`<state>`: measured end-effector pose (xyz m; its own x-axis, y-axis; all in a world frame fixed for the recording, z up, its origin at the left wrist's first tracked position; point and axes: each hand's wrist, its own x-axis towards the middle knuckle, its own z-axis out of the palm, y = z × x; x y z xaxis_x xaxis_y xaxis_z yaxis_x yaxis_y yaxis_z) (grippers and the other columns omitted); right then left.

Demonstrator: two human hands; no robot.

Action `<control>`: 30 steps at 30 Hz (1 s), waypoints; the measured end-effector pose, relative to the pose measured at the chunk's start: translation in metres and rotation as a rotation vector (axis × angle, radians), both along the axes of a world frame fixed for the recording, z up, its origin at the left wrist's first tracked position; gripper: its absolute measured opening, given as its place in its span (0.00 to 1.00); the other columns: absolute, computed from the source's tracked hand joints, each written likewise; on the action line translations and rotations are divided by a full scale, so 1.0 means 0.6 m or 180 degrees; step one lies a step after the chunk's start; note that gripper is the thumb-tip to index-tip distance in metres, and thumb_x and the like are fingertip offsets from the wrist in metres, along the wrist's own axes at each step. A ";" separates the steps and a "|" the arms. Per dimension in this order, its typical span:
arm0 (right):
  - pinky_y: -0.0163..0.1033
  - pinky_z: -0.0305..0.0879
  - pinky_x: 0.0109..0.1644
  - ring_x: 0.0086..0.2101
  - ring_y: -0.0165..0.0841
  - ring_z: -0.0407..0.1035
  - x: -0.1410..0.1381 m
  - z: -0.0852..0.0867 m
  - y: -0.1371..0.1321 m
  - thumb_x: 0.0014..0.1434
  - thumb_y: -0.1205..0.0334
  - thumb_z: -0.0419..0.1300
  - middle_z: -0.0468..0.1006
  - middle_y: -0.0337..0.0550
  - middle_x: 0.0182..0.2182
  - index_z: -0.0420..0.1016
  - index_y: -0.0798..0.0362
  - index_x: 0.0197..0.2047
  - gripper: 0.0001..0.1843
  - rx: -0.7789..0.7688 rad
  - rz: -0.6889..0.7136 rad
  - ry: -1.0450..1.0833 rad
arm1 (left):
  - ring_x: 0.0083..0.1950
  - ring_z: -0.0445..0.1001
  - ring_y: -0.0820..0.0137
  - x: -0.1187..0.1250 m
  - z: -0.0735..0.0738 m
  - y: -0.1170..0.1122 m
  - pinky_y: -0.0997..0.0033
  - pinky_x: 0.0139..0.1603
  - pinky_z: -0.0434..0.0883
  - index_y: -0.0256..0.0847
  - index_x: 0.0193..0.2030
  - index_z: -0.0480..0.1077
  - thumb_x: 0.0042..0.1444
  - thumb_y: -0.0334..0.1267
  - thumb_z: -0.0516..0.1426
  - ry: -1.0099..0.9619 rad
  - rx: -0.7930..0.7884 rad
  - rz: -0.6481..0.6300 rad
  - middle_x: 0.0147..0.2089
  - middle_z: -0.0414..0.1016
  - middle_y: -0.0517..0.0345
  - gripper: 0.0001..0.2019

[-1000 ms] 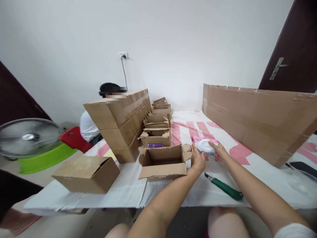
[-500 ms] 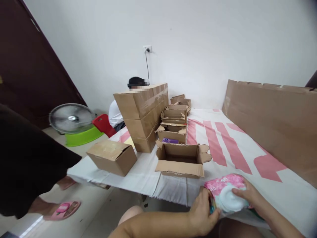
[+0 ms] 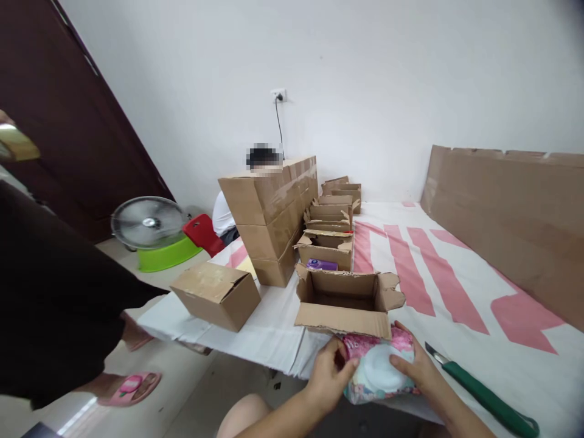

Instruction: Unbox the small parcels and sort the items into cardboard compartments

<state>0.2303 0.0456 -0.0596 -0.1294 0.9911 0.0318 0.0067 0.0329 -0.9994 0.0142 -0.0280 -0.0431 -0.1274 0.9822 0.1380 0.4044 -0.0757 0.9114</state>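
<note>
Between my two hands is a pink-and-white pack of wet wipes with a pale round lid on top. My left hand grips its left end, and my right hand holds the right end with the thumb beside the lid. The pack is at the table's front edge, just in front of an open cardboard box whose flaps stand out. No contents show in that box. To the right of my right hand lies a green utility knife, its blade pointing toward the box.
More open boxes run back in a row, with a purple pack beside them. Closed boxes are stacked left of the row; another closed box sits in front. A cardboard panel stands right. One person sits behind the stack, another stands left.
Both hands have carried the wipes pack left, closer to the open box. The green knife now shows whole on the table. At the left edge, a tape roll in a person's hand has come into view.
</note>
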 end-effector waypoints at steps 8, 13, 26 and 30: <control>0.57 0.62 0.58 0.52 0.52 0.69 -0.059 0.025 -0.003 0.39 0.43 0.70 0.76 0.54 0.52 0.66 0.51 0.57 0.44 -0.0152 0.0509 0.0442 | 0.32 0.68 0.65 -0.034 0.014 0.029 0.67 0.36 0.65 0.40 0.24 0.65 0.52 0.63 0.52 -0.1037 0.0075 0.0820 0.25 0.70 0.56 0.25; 0.57 0.65 0.56 0.51 0.51 0.70 -0.106 0.004 0.010 0.40 0.40 0.69 0.76 0.53 0.50 0.65 0.51 0.57 0.44 -0.0109 0.0656 0.0481 | 0.33 0.71 0.61 -0.057 0.001 0.043 0.64 0.37 0.67 0.40 0.23 0.68 0.48 0.57 0.55 -0.1276 0.0081 0.1487 0.24 0.73 0.54 0.20; 0.54 0.53 0.65 0.60 0.48 0.60 -0.095 -0.043 0.011 0.48 0.40 0.63 0.68 0.54 0.59 0.60 0.51 0.61 0.42 0.0520 0.0562 0.0064 | 0.40 0.75 0.57 -0.078 -0.019 0.066 0.62 0.43 0.70 0.35 0.31 0.74 0.43 0.53 0.60 -0.1480 0.0205 0.1607 0.35 0.79 0.47 0.20; 0.54 0.53 0.65 0.61 0.47 0.58 -0.095 -0.041 0.011 0.50 0.41 0.63 0.68 0.52 0.59 0.60 0.50 0.62 0.40 0.0532 0.0559 0.0022 | 0.37 0.76 0.58 -0.081 -0.024 0.072 0.63 0.40 0.71 0.35 0.30 0.74 0.42 0.51 0.61 -0.1557 0.0251 0.1550 0.32 0.79 0.49 0.18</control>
